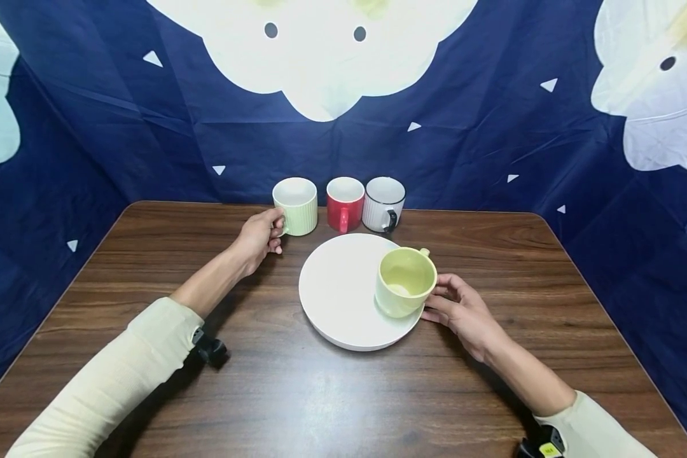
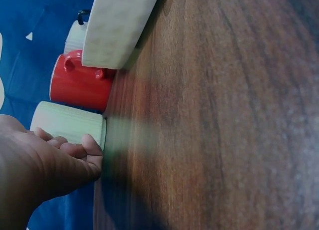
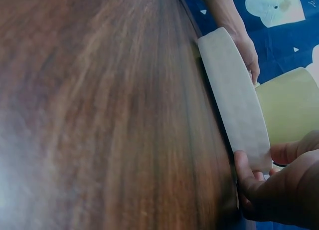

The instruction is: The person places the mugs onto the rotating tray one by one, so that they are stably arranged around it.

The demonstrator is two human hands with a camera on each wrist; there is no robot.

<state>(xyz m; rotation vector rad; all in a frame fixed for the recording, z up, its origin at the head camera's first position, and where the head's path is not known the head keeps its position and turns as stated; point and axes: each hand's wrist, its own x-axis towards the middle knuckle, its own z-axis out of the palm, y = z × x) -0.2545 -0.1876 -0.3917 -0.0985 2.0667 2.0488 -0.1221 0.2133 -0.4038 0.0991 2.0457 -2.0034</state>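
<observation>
My left hand (image 1: 257, 235) pinches the handle side of a pale green ribbed mug (image 1: 299, 213), which stands upright at the back of the table. The left wrist view shows its curled fingers beside the same mug (image 2: 67, 122). A yellow-green mug (image 1: 397, 299) sits upright on the right part of a round white plate (image 1: 338, 299), its handle facing away. On the plate's right, my right hand (image 1: 464, 315) reaches its fingers to the mug's side and the plate's rim. One finger lies along the plate's outer wall (image 3: 234, 100) in the right wrist view.
Behind the plate stand a red mug (image 1: 334, 207) and a white ribbed mug (image 1: 378, 213) with a black handle, side by side. The wooden table (image 1: 263, 394) ends at a blue patterned cloth (image 1: 166, 146) at the back and sides.
</observation>
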